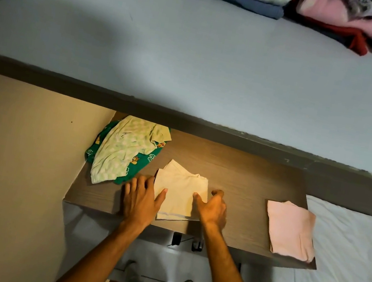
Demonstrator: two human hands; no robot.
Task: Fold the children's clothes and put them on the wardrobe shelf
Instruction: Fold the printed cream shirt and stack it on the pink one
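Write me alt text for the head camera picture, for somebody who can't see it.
Two hands flank a folded cream garment on a brown wooden shelf: the left hand lies flat at its left edge, and the right hand touches its right edge. An unfolded green and pale patterned heap sits to the left, and a folded pink garment to the right.

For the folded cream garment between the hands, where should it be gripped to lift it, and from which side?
Grip the cream garment at its two side edges, one hand from each side. It lies flat and folded, with the left hand and right hand already flanking it, so a two-sided lift should keep the fold intact.
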